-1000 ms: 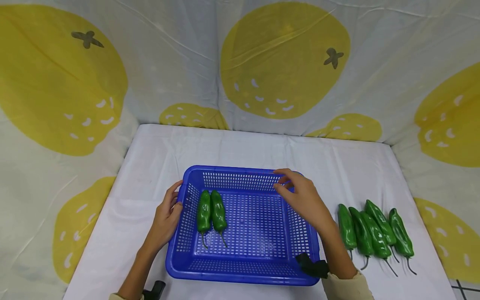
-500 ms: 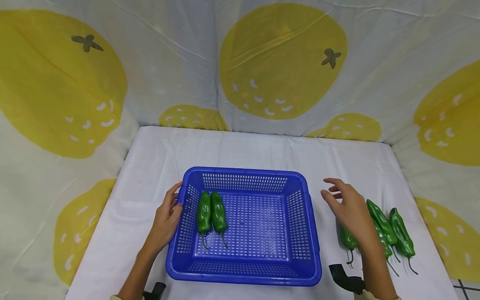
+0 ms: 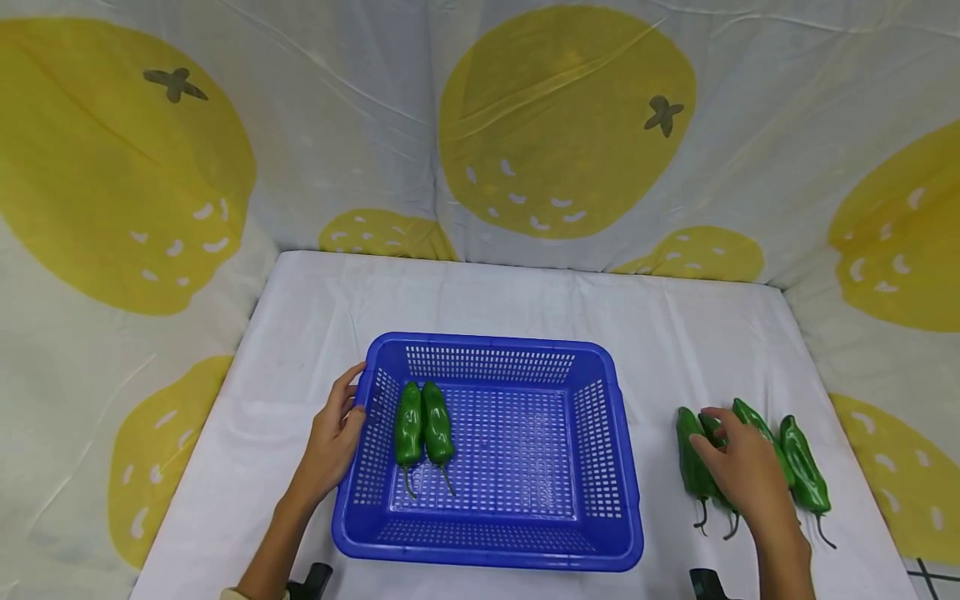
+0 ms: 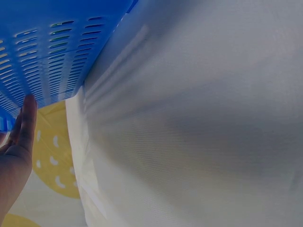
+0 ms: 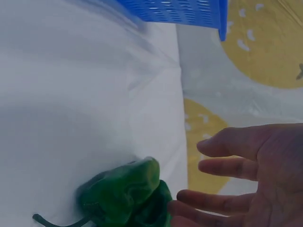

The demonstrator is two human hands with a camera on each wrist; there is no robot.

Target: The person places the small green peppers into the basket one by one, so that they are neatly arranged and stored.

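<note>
Left hand (image 3: 330,437) rests against left side of blue plastic basket (image 3: 487,562), fingers fairly straight, probably steadying it. Two green peppers (image 3: 437,425) lie inside. Right hand (image 3: 750,467), fingers spread, over loose green peppers (image 3: 805,464) on table (image 3: 525,300).

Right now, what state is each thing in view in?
White fabric tablecloth: spread, lightly creased.
Blue rectangular plastic basket: upright, open-topped.
Two glossy green peppers in the basket: lying side by side, stems on.
Glossy green peppers on the tablecloth: lying close together, partly hidden.
Left hand: touching the basket's left side.
Right hand: over the tablecloth peppers, fingers apart, holding nothing.
</note>
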